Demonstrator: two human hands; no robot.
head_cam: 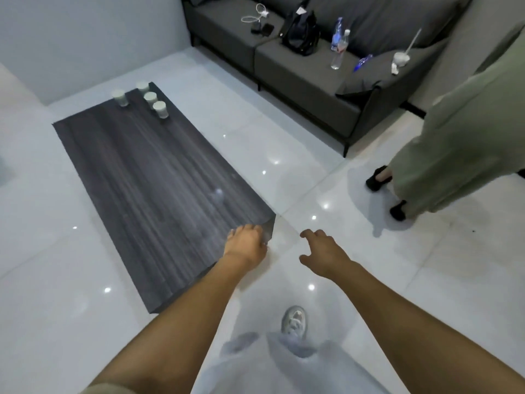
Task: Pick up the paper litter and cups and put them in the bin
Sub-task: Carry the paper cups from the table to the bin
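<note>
Both hands out over the near corner of a dark wood coffee table (159, 177), cups at its far end.

Left hand (246, 243) hangs at the table's 5 o'clock corner, fingers curled under; whether it holds anything cannot be told. Right hand (322, 250) is over the tiled floor (426, 280), fingers loosely spread, holding nothing. Four white paper cups (150, 99) stand clustered at 11 o'clock on the table. A grey sofa (298, 66) sits at 1 o'clock.
</note>
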